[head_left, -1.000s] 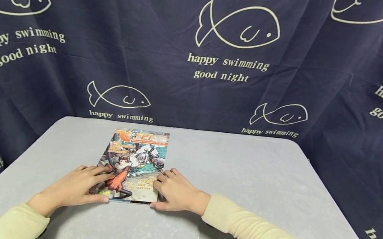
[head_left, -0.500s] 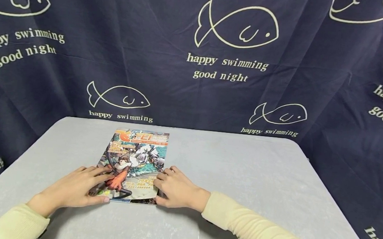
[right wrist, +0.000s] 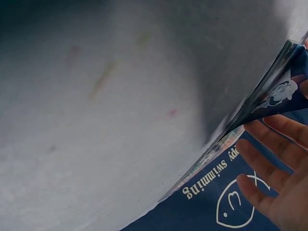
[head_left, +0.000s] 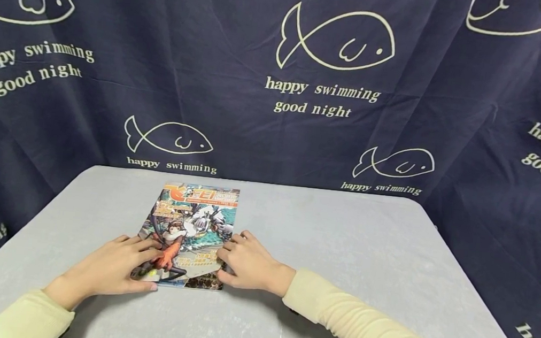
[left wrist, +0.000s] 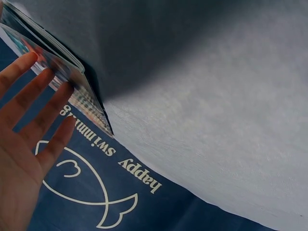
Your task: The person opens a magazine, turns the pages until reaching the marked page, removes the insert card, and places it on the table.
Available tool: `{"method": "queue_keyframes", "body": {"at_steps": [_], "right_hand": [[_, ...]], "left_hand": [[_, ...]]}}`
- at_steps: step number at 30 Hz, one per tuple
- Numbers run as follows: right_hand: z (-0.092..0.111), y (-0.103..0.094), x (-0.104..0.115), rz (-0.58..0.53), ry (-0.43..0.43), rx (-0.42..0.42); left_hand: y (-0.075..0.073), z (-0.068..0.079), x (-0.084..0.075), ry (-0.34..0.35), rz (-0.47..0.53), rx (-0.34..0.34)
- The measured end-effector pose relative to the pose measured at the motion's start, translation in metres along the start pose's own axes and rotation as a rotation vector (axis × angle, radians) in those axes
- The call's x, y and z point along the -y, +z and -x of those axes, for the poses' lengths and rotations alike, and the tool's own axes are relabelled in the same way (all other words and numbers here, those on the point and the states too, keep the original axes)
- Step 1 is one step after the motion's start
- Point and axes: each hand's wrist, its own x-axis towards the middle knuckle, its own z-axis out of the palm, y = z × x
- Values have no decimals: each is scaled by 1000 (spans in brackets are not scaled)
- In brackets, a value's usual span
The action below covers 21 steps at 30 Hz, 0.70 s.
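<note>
A magazine (head_left: 198, 219) with a colourful illustrated cover lies on the table, left of centre. My left hand (head_left: 112, 265) rests with extended fingers over its lower left side, the thumb along the near left corner. With thumb and fingers, my right hand (head_left: 252, 264) pinches the front cover near its lower right corner. That corner is raised, and a dark printed page (head_left: 205, 280) shows beneath it. In the right wrist view the lifted cover (right wrist: 279, 96) bends away from the other pages above my fingers. The left wrist view shows my straight fingers against the magazine's side (left wrist: 89, 101).
The table (head_left: 340, 250) has a pale grey top with rounded far corners. Behind it hangs a dark blue curtain (head_left: 237, 102) printed with fish outlines and words. Both forearms are in cream sleeves (head_left: 358, 321).
My right thumb has slid up from the near edge, and the cover's lower right corner has lifted, baring more of the page below. My left hand stays nearly still on the magazine.
</note>
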Motion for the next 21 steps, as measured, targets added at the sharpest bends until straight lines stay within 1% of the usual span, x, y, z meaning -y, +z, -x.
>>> {"method": "queue_keyframes", "body": {"at_steps": [3, 9, 15, 21], "right_hand": [[-1, -1, 0, 6, 10, -11], [-3, -2, -1, 6, 31, -25], [-3, -2, -2, -11, 47, -15], [-2, -7, -4, -28, 57, -22]], "left_hand": [[2, -1, 0, 9, -10, -16], [4, -1, 1, 18, -18, -26], [4, -3, 1, 51, -15, -74], [3, -3, 2, 72, -23, -98]]}}
